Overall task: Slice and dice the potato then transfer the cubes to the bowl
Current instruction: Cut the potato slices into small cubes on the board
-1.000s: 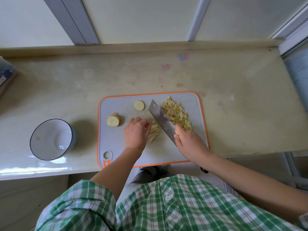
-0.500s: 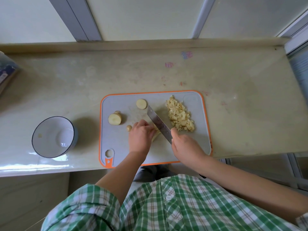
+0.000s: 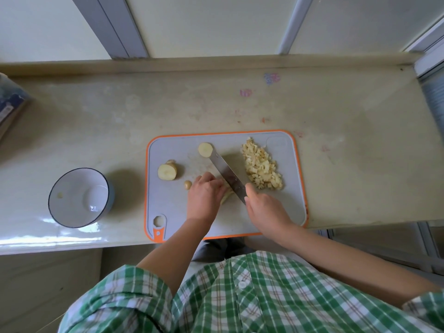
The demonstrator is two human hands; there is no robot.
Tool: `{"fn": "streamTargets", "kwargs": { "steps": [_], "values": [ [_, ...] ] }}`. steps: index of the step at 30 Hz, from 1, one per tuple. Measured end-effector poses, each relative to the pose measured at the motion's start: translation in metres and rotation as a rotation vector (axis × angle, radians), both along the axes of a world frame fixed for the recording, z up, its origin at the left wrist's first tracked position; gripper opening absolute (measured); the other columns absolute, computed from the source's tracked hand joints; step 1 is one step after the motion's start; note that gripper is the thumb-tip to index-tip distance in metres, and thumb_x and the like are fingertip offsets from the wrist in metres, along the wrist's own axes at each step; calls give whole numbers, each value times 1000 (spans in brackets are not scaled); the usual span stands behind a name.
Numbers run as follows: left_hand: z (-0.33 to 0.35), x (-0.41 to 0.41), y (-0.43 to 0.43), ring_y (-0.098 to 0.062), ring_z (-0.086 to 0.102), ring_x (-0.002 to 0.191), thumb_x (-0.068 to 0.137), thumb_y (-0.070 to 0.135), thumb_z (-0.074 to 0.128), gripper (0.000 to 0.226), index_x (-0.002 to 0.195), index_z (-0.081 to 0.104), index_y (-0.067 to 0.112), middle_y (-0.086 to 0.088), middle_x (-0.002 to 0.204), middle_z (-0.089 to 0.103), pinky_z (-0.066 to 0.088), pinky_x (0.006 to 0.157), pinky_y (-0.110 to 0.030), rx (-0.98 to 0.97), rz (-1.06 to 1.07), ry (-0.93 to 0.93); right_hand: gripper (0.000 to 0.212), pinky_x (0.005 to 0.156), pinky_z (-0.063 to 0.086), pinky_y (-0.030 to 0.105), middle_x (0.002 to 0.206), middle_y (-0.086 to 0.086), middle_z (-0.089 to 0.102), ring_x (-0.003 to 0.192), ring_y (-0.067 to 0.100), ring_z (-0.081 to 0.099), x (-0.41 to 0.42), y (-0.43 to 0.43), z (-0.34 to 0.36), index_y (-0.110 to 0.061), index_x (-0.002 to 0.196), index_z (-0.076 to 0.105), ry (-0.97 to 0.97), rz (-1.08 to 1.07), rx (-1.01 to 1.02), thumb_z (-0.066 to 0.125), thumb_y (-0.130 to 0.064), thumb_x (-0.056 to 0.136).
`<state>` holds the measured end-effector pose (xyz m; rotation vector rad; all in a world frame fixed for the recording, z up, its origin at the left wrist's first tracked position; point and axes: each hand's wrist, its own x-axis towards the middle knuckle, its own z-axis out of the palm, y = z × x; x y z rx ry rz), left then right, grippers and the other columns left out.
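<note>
Left hand [image 3: 204, 195] curls over potato strips [image 3: 227, 197]; right hand [image 3: 264, 209] grips the knife [image 3: 227, 176] — cubes [image 3: 262, 168] heaped at the far right corner of the cutting board [image 3: 171, 212].

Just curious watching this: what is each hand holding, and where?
Right hand grips the knife by its handle; left hand holds down potato strips from above.

Potato strips [image 3: 227, 197] mostly hidden under left hand [image 3: 204, 195]. Knife [image 3: 228, 175] handle buried in right hand [image 3: 264, 210]. Blue package [image 3: 12, 102] cut off by left edge. Speck [image 3: 59, 195] in bowl [image 3: 54, 188] too small to tell.
</note>
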<state>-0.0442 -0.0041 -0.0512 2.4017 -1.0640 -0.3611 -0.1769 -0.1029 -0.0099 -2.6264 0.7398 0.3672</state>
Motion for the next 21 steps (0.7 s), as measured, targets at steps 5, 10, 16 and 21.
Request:
{"fn": "streamTargets", "kwargs": {
  "steps": [5,10,16,21],
  "values": [
    [2,-1,10,-27,57,78,76,31,77,34,105,70,16,-4,85,59,49,60,-36,-22,12,-11,20,42,28,28,65,5,53,53,22,49,-4,-10,14,-9,115,39,-58,4,29,32,-20,100],
    [0,-4,13,-29,56,77,78,27,77,21,94,73,16,-4,82,59,47,55,-35,28,17,-42,9,46,30,36,62,0,43,56,26,45,-7,-8,23,-11,103,37,-25,54,56,35,-17,98],
    [0,-2,6,-28,56,70,74,18,78,4,76,75,15,-4,74,59,44,51,-33,24,15,-27,22,41,21,29,59,-4,35,56,24,43,-3,-3,18,-7,118,37,27,53,75,36,-13,97],
    [-3,3,4,-30,57,68,71,16,80,7,70,73,13,-4,72,60,43,52,-32,43,-40,-27,26,49,29,34,70,7,49,63,30,48,1,-2,13,-5,120,37,37,28,98,37,-13,96]
  ]
}}
